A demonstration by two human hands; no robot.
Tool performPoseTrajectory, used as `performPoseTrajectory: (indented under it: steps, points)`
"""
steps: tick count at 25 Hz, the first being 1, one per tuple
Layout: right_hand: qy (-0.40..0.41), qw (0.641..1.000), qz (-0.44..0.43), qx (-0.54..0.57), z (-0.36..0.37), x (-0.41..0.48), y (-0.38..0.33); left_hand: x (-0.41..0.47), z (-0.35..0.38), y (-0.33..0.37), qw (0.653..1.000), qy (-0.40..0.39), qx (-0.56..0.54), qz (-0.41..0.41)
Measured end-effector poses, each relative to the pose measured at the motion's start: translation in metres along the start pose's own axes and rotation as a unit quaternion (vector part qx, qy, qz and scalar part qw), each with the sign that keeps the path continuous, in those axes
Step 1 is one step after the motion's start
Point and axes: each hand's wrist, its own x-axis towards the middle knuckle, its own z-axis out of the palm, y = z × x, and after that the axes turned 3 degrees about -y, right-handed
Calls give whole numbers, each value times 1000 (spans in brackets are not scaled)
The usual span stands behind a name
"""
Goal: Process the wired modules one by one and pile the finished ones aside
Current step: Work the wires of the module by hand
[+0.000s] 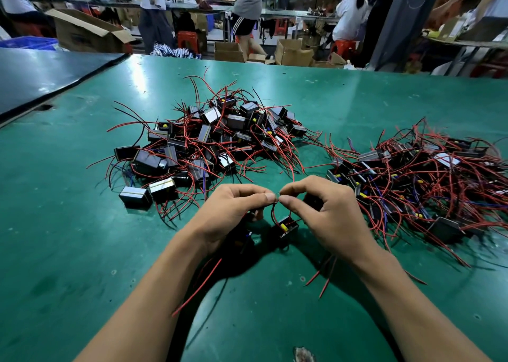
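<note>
On the smooth, scuffed green bench (68,251) we find two heaps of modules, small black rectangular housings, some with a yellow part, trailing thin red, black and blue wires. The left heap (209,139) lies at centre-left; individual units are too many and too tangled to count. Our left hand (233,210) is closed, thumb and forefinger pinching a wire end. One module (287,228) hangs just below and between our two hands, close above the bench; its red wire rises to the pinch. Our right hand (324,210) is likewise closed, pinching the wire end where the fingertips of both hands meet. The right heap (417,180) lies beside that hand.
</note>
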Motion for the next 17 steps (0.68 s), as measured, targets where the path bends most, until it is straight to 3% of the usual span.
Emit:
performPoseTrajectory:
  steps: [3,6,9,13,17]
  points:
    - [6,991,97,90,4,-1,-1,0,2,-2,999,26,12,14]
    - [11,984,121,131,4,-2,-2,0,3,-2,999,43,13,22]
    - [35,993,85,71,5,-3,-4,1,4,-3,997,67,25,22]
    - [53,997,-23,-48,9,-3,1,3,5,-3,994,80,61,33]
    - [35,993,-66,-86,5,-2,10,3,4,-2,993,77,92,8]
